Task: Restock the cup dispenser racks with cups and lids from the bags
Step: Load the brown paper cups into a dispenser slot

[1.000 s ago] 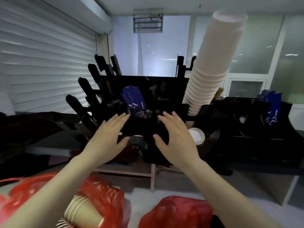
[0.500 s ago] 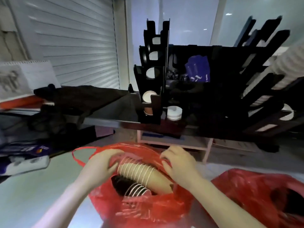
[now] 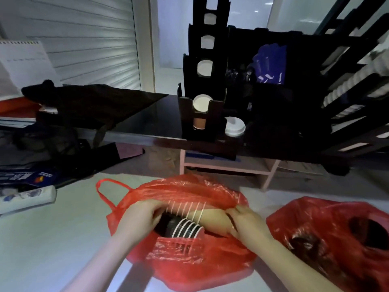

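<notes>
A red plastic bag [image 3: 189,268] lies open on the pale surface in front of me. Inside it lies a stack of brown paper cups [image 3: 202,216] on its side, with a stack of dark cups [image 3: 185,228] below it. My left hand [image 3: 139,220] grips the rim end of the brown stack. My right hand [image 3: 246,222] holds its base end. The black cup dispenser rack [image 3: 202,98] stands behind on a dark counter, with a cup and a white lid [image 3: 234,126] in its lower slots.
A second red bag [image 3: 328,237] lies at the right. More black racks with white cups [image 3: 353,85] stand at the far right. Dark cloth [image 3: 88,102], papers and a calendar crowd the left. A pink shelf [image 3: 227,165] sits under the counter.
My hands dropped from the rack down into the red bag and closed around the brown cup stack. My view swung left and downward.
</notes>
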`<action>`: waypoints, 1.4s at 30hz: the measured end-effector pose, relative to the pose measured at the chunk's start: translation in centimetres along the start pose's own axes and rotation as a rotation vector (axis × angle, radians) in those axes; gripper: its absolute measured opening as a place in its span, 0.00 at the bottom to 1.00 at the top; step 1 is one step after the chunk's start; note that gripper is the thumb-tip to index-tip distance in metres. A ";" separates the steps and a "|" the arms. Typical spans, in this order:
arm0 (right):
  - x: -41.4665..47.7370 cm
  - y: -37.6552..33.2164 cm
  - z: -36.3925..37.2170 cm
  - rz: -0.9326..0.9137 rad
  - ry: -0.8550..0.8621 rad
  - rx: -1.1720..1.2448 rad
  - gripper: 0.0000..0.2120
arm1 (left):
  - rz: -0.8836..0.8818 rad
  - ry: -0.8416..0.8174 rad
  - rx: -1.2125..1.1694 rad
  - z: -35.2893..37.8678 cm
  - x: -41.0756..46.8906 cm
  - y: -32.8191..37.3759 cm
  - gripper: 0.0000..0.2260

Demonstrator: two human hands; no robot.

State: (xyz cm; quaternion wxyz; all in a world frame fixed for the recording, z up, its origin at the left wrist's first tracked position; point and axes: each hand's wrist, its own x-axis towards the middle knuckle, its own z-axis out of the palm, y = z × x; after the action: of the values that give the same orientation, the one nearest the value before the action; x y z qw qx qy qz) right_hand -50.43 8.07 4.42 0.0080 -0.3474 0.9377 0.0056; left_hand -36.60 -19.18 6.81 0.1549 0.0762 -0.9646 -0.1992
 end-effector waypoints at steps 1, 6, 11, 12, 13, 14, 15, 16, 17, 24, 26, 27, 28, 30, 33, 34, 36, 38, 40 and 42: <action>0.0 0.1 0.4 0.021 -0.010 0.002 0.27 | -0.023 0.007 -0.017 0.5 0.4 -0.1 0.13; 0.1 -0.3 1.8 0.118 -0.059 0.040 0.35 | -0.116 -0.083 -0.017 2.6 2.9 -1.0 0.22; 0.2 -0.3 2.3 0.168 -0.020 0.362 0.38 | -0.230 -0.159 -0.147 3.4 2.7 -2.0 0.22; 0.1 -0.2 2.0 0.178 -0.002 0.483 0.37 | -0.235 -0.128 -0.175 3.3 2.5 -2.1 0.21; 0.0 0.0 1.7 0.188 0.024 0.602 0.36 | -0.244 -0.093 -0.202 3.1 2.4 -2.2 0.20; -0.2 0.2 1.2 0.204 0.060 0.727 0.33 | -0.258 -0.052 -0.237 2.7 2.5 -2.2 0.20; -0.3 0.4 0.6 0.224 0.109 0.860 0.29 | -0.275 -0.008 -0.292 2.2 2.7 -2.3 0.19; -0.3 0.6 -0.1 0.243 0.160 0.989 0.26 | -0.300 0.027 -0.373 1.6 3.0 -2.2 0.18; -0.3 0.8 -0.8 0.259 0.212 1.103 0.21 | -0.330 0.048 -0.468 1.0 3.1 -2.1 0.16; 1.0 -0.8 -6.7 0.340 0.404 1.842 0.13 | -0.388 0.167 -0.780 -4.0 3.9 0.4 0.11; 1.1 -1.4 -8.4 0.333 0.457 2.000 0.09 | -0.331 0.184 -0.714 -5.8 4.0 1.7 0.12; 1.0 -1.7 -9.1 0.308 0.496 2.059 0.11 | -0.296 0.194 -0.685 -6.6 4.0 2.4 0.12; 1.0 -2.0 -9.7 0.264 0.531 2.095 0.16 | -0.257 0.204 -0.672 -7.4 3.9 3.0 0.12; 0.7 -2.9 -11.3 0.146 0.547 2.123 0.29 | -0.173 0.222 -0.670 -8.9 3.9 4.4 0.14; 0.8 -4.3 -14.9 -0.028 0.499 2.119 0.37 | -0.040 0.261 -0.663 -11.9 4.8 7.3 0.15; 0.9 -4.6 -16.5 -0.069 0.511 2.111 0.38 | 0.007 0.294 -0.663 -13.0 5.4 8.3 0.16; 1.1 -4.9 -19.9 -0.120 0.581 2.105 0.39 | 0.091 0.366 -0.646 -15.2 6.8 10.2 0.18; 1.2 -4.7 -23.2 -0.154 0.674 2.085 0.38 | 0.159 0.411 -0.648 -17.1 8.6 11.5 0.18; 1.5 -4.4 -26.0 -0.204 0.756 2.054 0.37 | 0.207 0.415 -0.637 -18.6 10.5 12.5 0.18; 2.0 -3.8 -28.4 -0.266 0.840 2.007 0.36 | 0.239 0.415 -0.660 -19.6 12.5 13.3 0.19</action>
State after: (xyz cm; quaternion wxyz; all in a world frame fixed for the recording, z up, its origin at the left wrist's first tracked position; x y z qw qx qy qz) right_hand -49.72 3.42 32.77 -0.0326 -0.2556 0.3983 -0.8803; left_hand -43.01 -16.74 32.70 0.3844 -0.0518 -0.7993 -0.4590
